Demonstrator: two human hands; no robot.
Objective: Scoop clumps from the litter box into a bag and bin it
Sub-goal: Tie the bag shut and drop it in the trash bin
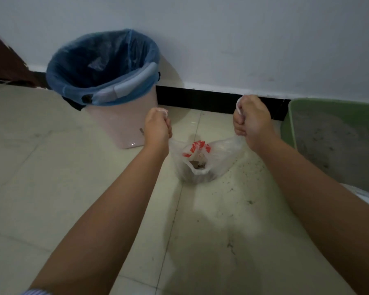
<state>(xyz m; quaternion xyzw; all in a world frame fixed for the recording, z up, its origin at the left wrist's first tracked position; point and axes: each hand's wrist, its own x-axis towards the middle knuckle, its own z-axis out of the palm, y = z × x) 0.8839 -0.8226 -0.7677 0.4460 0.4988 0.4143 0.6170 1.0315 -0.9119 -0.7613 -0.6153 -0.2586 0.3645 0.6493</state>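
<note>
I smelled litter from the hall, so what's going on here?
A person's left hand and right hand each grip a handle of a thin white plastic bag with red print, holding clumps. It hangs between the blue-lined pale bin and the green litter box, not yet binned.

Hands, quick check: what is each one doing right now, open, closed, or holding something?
Left hand: closed, gripping one handle of the plastic bag.
Right hand: closed, gripping the bag's other handle.
</note>
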